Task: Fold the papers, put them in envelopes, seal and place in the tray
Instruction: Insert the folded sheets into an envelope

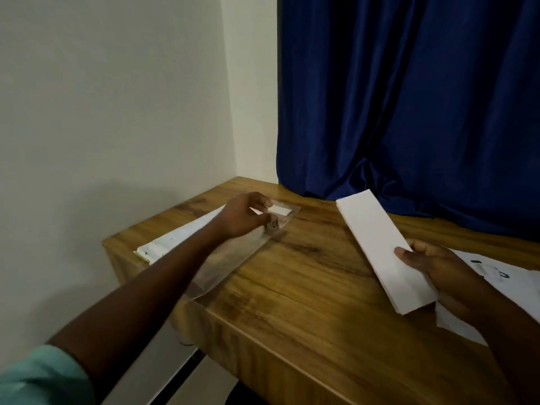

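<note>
My right hand (438, 268) holds a long folded white paper (380, 244) by its near end, thumb on top, above the wooden table (292, 287). My left hand (245, 214) reaches to the table's far left corner and pinches the far end of a clear plastic envelope (233, 258) that bears a white label (279, 211). The clear envelope lies slantwise on the table beneath my left forearm. Under and beside it lies a stack of white envelopes (169, 244) along the left edge.
Printed white sheets (496, 276) lie on the table at the right, partly under my right hand. A dark blue curtain (409, 97) hangs behind the table and a white wall (117, 112) stands at the left. No tray shows.
</note>
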{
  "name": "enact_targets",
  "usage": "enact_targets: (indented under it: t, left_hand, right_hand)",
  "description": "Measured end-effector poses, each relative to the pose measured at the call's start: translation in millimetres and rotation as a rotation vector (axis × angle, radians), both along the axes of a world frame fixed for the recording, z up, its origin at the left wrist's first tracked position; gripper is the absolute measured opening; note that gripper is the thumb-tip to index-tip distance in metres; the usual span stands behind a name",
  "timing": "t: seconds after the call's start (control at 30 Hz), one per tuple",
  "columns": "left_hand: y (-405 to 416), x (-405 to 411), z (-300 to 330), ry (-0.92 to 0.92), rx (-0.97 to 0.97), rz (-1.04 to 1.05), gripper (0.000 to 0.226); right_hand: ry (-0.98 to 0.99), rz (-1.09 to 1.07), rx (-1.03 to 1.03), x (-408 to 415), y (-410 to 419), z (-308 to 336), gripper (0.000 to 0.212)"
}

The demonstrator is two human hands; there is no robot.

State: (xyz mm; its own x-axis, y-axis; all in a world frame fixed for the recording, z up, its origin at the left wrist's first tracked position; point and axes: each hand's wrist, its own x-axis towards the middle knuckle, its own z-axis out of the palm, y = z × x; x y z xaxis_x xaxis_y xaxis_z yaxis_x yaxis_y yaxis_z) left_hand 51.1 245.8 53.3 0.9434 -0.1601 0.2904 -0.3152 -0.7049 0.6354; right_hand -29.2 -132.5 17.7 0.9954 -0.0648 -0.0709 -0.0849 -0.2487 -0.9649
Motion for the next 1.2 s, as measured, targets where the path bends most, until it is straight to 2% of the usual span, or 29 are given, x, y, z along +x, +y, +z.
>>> enact_targets:
  t: [0.07, 0.13, 0.17, 0.23, 0.3, 0.33, 0.43, 0.47, 0.63, 0.73, 0.8, 0.9, 0.97, 1.03, 1.1, 1.17, 1.2]
  left_hand:
    - [37, 16, -3, -0.026, 0.301, 0.182, 0.046]
    - [64, 23, -13, 0.1, 0.557, 0.293, 0.061]
    - [73, 25, -19, 0.178, 0.616, 0.316, 0.065]
    - [85, 29, -28, 0.262, 0.616, 0.32, 0.065]
    - [90, 32, -29, 0.259, 0.609, 0.311, 0.061]
    - [91, 33, -28, 0.249, 0.625, 0.304, 0.057]
    - [89, 32, -20, 0.239, 0.633, 0.281, 0.044]
    - [88, 31, -17, 0.236, 0.62, 0.273, 0.04]
    - [87, 28, -7, 0.135, 0.651, 0.298, 0.024]
    - [90, 25, -2, 0.049, 0.631, 0.438, 0.026]
    - [94, 21, 9, -0.042, 0.588, 0.514, 0.025]
    - [97, 14, 45, -0.218, 0.499, 0.596, 0.026]
    - [91, 7, 76, -0.372, 0.402, 0.573, 0.029]
    - [72, 0, 103, -0.474, 0.173, 0.482, 0.029]
    - [48, -4, 118, -0.499, -0.158, 0.36, 0.027]
    - [16, -3, 121, -0.439, -0.486, 0.228, 0.024]
    - [-1, -1, 117, -0.364, -0.645, 0.173, 0.022]
  right_hand:
    - [0.027, 0.006, 0.137, -1, -3, 2, 0.048]
    - [0.077, 0.065, 0.183, 0, -7, 1, 0.06]
    - [0.091, 0.098, 0.185, -1, -6, 1, 0.064]
    - [0.103, 0.108, 0.171, -4, -2, 1, 0.067]
    - [0.109, 0.103, 0.165, -5, 1, 2, 0.083]
    - [0.118, 0.102, 0.155, -5, 3, 2, 0.08]
    - [0.094, 0.019, 0.151, -5, 2, 2, 0.021]
    - [0.107, -0.008, 0.131, -3, 0, 1, 0.014]
    - [0.129, -0.03, 0.107, -11, 4, 7, 0.023]
    - [0.168, -0.015, 0.091, -11, 2, 6, 0.058]
    - [0.166, 0.007, 0.08, -8, 0, 3, 0.074]
    - [0.096, -0.023, 0.118, -8, 4, 4, 0.036]
    - [0.087, -0.056, 0.14, -4, 4, 0, 0.031]
    - [0.035, -0.089, 0.112, -2, 2, -2, 0.046]
    - [-0.029, -0.108, 0.004, -3, 5, -1, 0.067]
    - [-0.141, -0.098, -0.139, -7, 6, 6, 0.08]
    - [-0.217, -0.077, -0.203, -8, 6, 9, 0.077]
